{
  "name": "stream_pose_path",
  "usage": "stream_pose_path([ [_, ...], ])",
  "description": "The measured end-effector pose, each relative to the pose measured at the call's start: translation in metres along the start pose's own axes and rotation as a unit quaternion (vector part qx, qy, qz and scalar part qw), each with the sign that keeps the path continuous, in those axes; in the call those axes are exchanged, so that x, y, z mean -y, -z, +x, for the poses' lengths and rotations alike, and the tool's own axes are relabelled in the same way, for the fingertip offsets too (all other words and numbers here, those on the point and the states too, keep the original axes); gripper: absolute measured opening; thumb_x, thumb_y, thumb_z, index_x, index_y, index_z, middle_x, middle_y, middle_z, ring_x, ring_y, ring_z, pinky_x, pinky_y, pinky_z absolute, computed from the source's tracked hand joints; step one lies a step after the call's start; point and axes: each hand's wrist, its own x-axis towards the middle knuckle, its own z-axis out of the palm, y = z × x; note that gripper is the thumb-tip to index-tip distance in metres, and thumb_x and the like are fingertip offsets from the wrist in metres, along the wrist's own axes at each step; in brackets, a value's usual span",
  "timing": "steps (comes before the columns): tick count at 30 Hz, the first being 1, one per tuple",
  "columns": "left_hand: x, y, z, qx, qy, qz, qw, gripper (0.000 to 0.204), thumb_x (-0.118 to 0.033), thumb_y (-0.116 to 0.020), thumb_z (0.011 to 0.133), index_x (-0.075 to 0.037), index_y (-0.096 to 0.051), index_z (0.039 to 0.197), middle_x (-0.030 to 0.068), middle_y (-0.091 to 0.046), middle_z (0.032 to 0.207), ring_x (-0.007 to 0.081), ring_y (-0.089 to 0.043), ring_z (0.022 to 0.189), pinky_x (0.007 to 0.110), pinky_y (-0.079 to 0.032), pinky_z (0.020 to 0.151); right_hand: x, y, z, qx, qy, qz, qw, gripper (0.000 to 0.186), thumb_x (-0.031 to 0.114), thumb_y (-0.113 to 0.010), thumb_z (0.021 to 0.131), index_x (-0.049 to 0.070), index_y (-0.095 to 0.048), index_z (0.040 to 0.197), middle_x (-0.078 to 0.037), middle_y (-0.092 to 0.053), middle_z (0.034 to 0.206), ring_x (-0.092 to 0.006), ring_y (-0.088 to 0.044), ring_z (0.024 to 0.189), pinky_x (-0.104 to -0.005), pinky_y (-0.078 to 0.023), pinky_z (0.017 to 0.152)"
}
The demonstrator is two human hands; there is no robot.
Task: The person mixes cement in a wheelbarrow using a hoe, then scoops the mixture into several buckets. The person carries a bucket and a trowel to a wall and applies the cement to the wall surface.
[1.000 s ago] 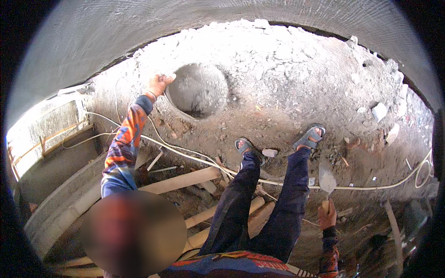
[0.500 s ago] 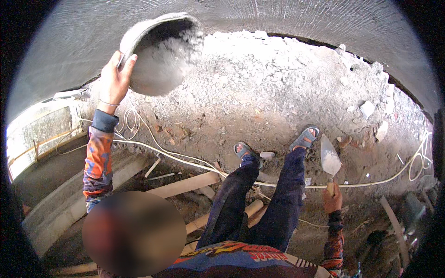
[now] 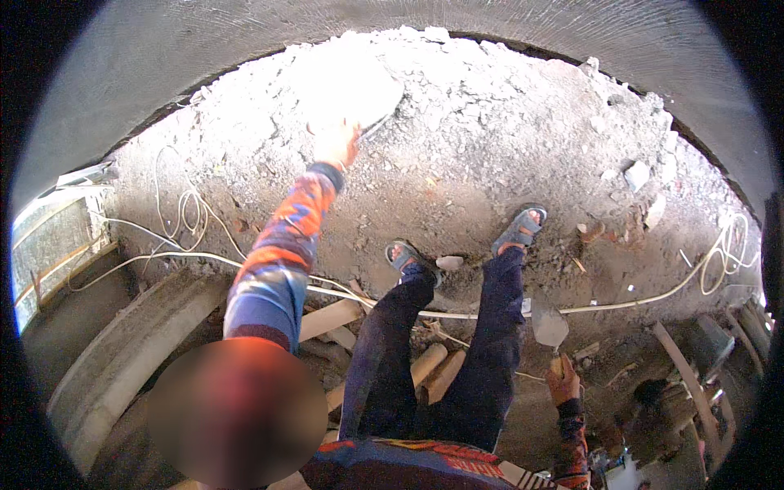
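My left hand (image 3: 336,144) reaches out over the pale rubble, fingers closed at the edge of a round bowl-like container (image 3: 355,90). Strong light washes out the container, so its inside cannot be made out. Low on the right, my right hand (image 3: 563,382) is wrapped round the handle of a pointed trowel (image 3: 549,328). The trowel's grey blade points away from me, beside my right leg, and looks nearly bare.
A curved grey plastered wall (image 3: 523,24) bounds the far side. Rubble (image 3: 490,106) lies along its foot. A pale cable (image 3: 457,315) crosses the ground, with coils (image 3: 192,212) at left. Bamboo poles (image 3: 429,365) and a concrete curb (image 3: 135,351) lie near my legs.
The container in my left hand has swung right and away from the wall, its dusty inside no longer showing. My right hand and trowel have drawn slightly nearer to me. The view has shifted.
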Motion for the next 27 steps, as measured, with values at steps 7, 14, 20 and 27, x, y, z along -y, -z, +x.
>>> stream_pose_path([
  [7, 0.046, 0.112, 0.074, 0.141, 0.172, -0.082, 0.972, 0.038, -0.034, -0.053, 0.078, -0.004, -0.058, 0.101, 0.0215, -0.058, 0.099, 0.0347, -0.055, 0.094, 0.043, -0.043, 0.080, 0.002, 0.024, -0.057, -0.100, -0.104, 0.021, 0.989, 0.057, 0.018, -0.060, 0.075, -0.003, -0.039, 0.123, -0.022, -0.048, 0.118, -0.0324, -0.049, 0.107, -0.0347, -0.041, 0.086],
  [14, 0.206, 0.180, -0.002, -0.043, 0.308, -0.053, 0.949, 0.068, -0.057, -0.042, 0.078, -0.001, -0.052, 0.115, 0.0235, -0.046, 0.121, 0.0385, -0.040, 0.115, 0.044, -0.027, 0.098, 0.056, -0.013, -0.067, -0.124, -0.108, 0.277, 0.947, 0.047, 0.015, -0.059, 0.076, 0.000, -0.044, 0.118, -0.017, -0.055, 0.103, -0.0287, -0.055, 0.093, -0.0364, -0.043, 0.080],
  [20, 0.102, 0.130, -0.081, -0.062, 0.300, -0.540, 0.784, 0.028, -0.025, -0.063, 0.079, 0.001, -0.056, 0.082, -0.0010, -0.052, 0.076, 0.0088, -0.042, 0.068, 0.025, -0.036, 0.061, 0.010, -0.048, -0.065, -0.154, -0.049, 0.107, 0.981, 0.041, 0.018, -0.061, 0.075, 0.002, -0.048, 0.111, -0.015, -0.058, 0.092, -0.0284, -0.058, 0.082, -0.0354, -0.044, 0.073],
  [27, -0.055, 0.196, -0.042, 0.051, 0.191, -0.508, 0.838, 0.021, -0.023, -0.062, 0.079, -0.003, -0.057, 0.075, -0.0028, -0.050, 0.068, 0.0069, -0.040, 0.062, 0.023, -0.035, 0.057, -0.029, -0.023, -0.038, -0.120, -0.054, 0.136, 0.982, 0.044, 0.031, -0.062, 0.074, 0.004, -0.048, 0.106, -0.018, -0.060, 0.087, -0.0343, -0.059, 0.079, -0.0395, -0.047, 0.067],
])
